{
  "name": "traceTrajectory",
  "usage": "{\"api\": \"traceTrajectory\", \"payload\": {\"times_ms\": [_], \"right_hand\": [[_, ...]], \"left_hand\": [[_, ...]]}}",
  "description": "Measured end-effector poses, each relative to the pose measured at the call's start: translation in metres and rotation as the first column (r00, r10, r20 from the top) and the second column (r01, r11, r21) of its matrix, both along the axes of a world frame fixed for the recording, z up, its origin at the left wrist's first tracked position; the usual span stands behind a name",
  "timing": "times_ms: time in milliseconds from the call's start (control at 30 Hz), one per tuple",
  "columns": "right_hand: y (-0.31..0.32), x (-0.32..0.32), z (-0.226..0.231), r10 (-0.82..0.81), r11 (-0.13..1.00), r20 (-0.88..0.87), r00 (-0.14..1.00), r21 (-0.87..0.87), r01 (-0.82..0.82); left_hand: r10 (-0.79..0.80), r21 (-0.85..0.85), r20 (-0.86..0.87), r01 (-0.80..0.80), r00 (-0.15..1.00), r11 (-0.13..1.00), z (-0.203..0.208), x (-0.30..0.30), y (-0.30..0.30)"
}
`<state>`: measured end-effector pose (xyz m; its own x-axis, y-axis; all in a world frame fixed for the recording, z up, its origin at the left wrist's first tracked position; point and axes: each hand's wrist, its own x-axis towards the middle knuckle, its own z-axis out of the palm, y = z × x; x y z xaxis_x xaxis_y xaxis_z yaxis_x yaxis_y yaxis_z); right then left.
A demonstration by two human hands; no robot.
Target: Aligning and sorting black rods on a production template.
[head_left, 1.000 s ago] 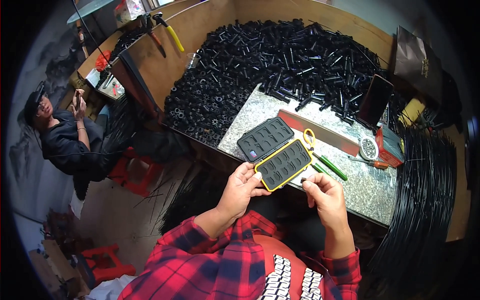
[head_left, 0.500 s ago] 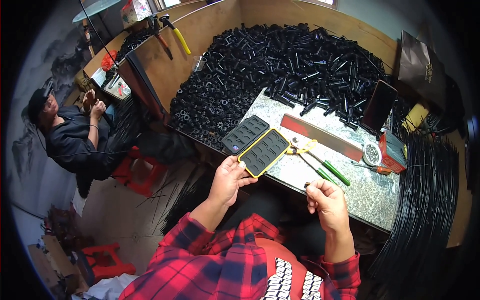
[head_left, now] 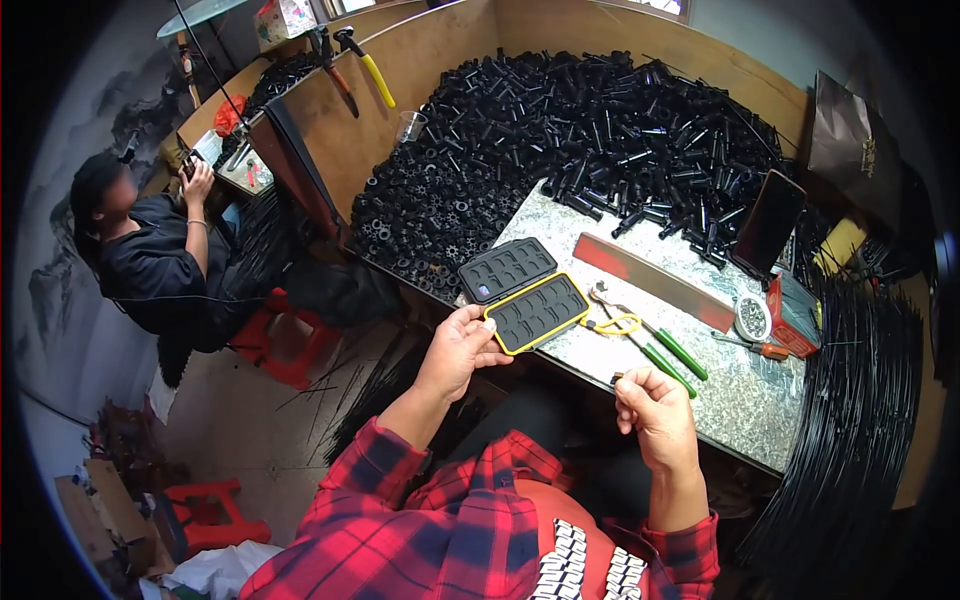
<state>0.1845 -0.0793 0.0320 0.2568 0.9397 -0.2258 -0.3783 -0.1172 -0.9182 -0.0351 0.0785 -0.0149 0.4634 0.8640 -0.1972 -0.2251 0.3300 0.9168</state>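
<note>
My left hand (head_left: 455, 355) grips the lower left edge of an opened memory card case (head_left: 540, 314), black foam with shaped slots and a yellow rim. Its dark lid (head_left: 507, 270) lies folded back on the far side. A yellow strap (head_left: 622, 323) hangs from the case's right end, over the table. My right hand (head_left: 655, 408) is closed, with a small dark piece (head_left: 617, 378) pinched between thumb and forefinger; it is too small to name. Just beyond that hand, pliers with green handles (head_left: 675, 352) rest on the speckled tabletop (head_left: 745, 405).
Black plastic fittings (head_left: 610, 130) are heaped behind the table. A reddish bar (head_left: 652, 282), a phone (head_left: 769, 222), a cup of small parts (head_left: 752, 317) and a screwdriver (head_left: 768, 350) lie at right. Black rods (head_left: 860, 400) hang off the right edge. Another person (head_left: 150, 240) sits at left.
The open case has turned slightly in my left hand, its far end swinging away from me. My right hand keeps its pinch. At left, the other person's head and hands have moved.
</note>
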Motion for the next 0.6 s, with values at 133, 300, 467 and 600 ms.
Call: {"api": "traceTrajectory", "payload": {"times_ms": [133,300,467,600], "right_hand": [[0.001,-0.001,0.0,0.004,1.0,-0.008,1.0,0.007,-0.004],[0.002,-0.008,0.0,-0.017,1.0,-0.029,0.999,-0.002,0.017],[0.006,-0.017,-0.005,-0.01,1.0,-0.073,0.997,-0.015,0.009],[0.003,-0.014,-0.006,0.027,0.999,-0.093,0.995,-0.044,-0.031]], "left_hand": [[0.033,-0.005,-0.045,-0.033,0.998,0.999,0.0,0.004,0.001],[0.034,0.031,-0.129,-0.031,0.991,0.999,0.003,0.008,0.005],[0.107,0.147,-0.108,-0.09,0.988,0.985,-0.006,0.006,-0.001],[0.12,0.243,-0.138,-0.084,0.983,0.966,-0.004,0.009,-0.013]]}}
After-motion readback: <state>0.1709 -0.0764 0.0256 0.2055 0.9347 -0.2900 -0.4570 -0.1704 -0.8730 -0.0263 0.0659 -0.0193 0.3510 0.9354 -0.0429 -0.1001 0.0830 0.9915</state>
